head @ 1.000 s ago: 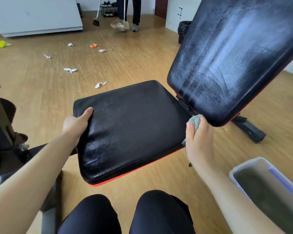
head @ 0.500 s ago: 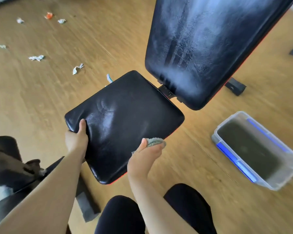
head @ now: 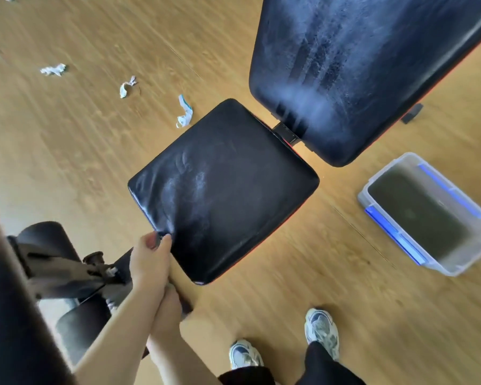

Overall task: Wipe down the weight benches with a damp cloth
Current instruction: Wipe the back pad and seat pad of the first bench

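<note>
At the bottom edge of the view stand two pale sneakers (head: 321,333) on the wooden floor (head: 303,301). Just beyond, at the near left corner of the bench's seat pad (head: 222,187), the left hand (head: 149,261) pinches the pad's edge, thumb and fingers closed on it. The right hand (head: 168,305) crosses beneath the left wrist, mostly hidden under the pad's near edge; its grip cannot be told, and the cloth is out of sight. Off the seat's right side sits a clear plastic tub (head: 428,215) of murky water. Past the seat's far edge the tilted back pad (head: 367,68) shows streaks. Paper scraps (head: 184,111) litter the floor to the far left.
</note>
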